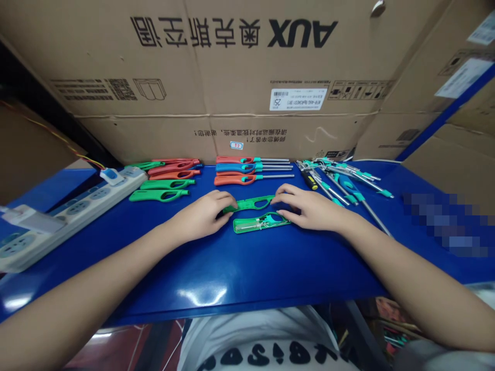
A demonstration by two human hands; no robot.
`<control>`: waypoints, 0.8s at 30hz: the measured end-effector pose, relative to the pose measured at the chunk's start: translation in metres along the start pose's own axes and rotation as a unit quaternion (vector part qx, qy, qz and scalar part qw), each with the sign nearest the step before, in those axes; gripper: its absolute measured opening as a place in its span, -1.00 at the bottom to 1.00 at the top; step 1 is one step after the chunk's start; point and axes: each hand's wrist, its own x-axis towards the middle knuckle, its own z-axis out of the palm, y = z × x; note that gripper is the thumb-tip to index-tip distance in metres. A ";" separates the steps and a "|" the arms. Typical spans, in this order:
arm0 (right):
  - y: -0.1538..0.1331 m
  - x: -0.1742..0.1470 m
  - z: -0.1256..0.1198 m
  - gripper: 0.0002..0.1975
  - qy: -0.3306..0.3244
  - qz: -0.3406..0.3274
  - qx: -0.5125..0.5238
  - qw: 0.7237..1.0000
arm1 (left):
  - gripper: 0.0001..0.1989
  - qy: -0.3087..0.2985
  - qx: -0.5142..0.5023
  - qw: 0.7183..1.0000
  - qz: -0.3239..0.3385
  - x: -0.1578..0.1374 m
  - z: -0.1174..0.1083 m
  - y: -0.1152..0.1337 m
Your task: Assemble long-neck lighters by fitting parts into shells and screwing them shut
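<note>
The loaded green half-shell (pixel 235 226) lies on the blue table (pixel 185 278), pale and metal parts nested within its rim; a broad stretch of tabletop runs from it to the near edge. Just behind, the left hand (pixel 212 211) pinches one end of a second green half-shell (pixel 247 204). The right hand (pixel 309 206) has fingers at its other end, thumb by the loaded one's tip; whether they grip, I cannot tell. Farther back, rod-tipped lighters (pixel 232 180) lie between coloured handles (pixel 158 195) and metal tubes (pixel 365 180), near the cardboard (pixel 232 67).
</note>
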 end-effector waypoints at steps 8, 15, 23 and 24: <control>0.000 0.003 0.003 -0.50 0.072 -0.046 -0.007 0.996 | -0.76 0.075 -0.027 0.995 -0.055 0.000 0.002 0.002; -0.004 0.004 0.005 -0.44 0.059 -0.051 0.003 0.997 | -0.71 0.123 -0.192 0.965 -0.129 0.003 -0.003 0.024; -0.007 0.005 0.004 -0.61 0.036 -0.043 0.058 0.997 | -0.63 0.067 -0.392 0.893 -0.212 0.005 0.004 0.027; -0.006 0.005 0.004 -0.62 0.028 -0.039 0.066 0.997 | -0.64 0.078 -0.365 0.906 -0.200 0.004 0.004 0.028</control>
